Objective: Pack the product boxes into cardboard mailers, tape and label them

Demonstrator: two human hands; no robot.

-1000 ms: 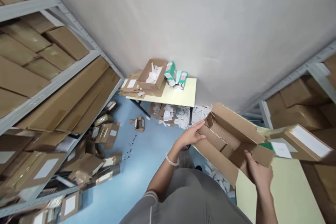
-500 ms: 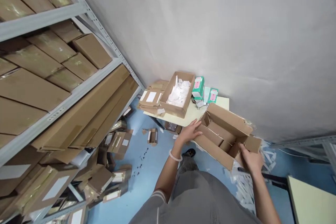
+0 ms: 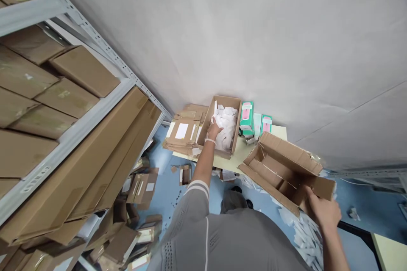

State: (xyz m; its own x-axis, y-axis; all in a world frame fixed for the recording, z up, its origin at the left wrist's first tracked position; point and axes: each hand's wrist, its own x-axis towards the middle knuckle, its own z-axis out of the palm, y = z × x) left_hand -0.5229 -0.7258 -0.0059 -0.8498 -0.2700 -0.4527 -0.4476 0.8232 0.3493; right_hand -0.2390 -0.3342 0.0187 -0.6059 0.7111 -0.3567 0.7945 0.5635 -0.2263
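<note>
My right hand (image 3: 324,211) grips the near right end of an open, unsealed cardboard box (image 3: 270,186), its fingers over the end wall. The box is tilted, its far left end over the table's front edge, and I see bare inner walls and floor. My left hand (image 3: 213,130) reaches into a second cardboard box (image 3: 219,152) on the table, by its left wall. Thumb and fingers are spread there, beside a heap of white paper slips (image 3: 227,123). Whether the fingertips touch the slips I cannot tell.
On the pale yellow table (image 3: 233,161) are flattened cardboard (image 3: 187,133) to the left and green-and-pink boxes (image 3: 247,114) at the back. Shelves (image 3: 95,118) packed with cartons rise on the left. Cartons and paper strips (image 3: 307,237) litter the blue floor. A grey wall stands behind.
My left hand has let go of the tilted box and moved left into the box of paper slips. The right hand still grips its box, now slightly farther right in view.
</note>
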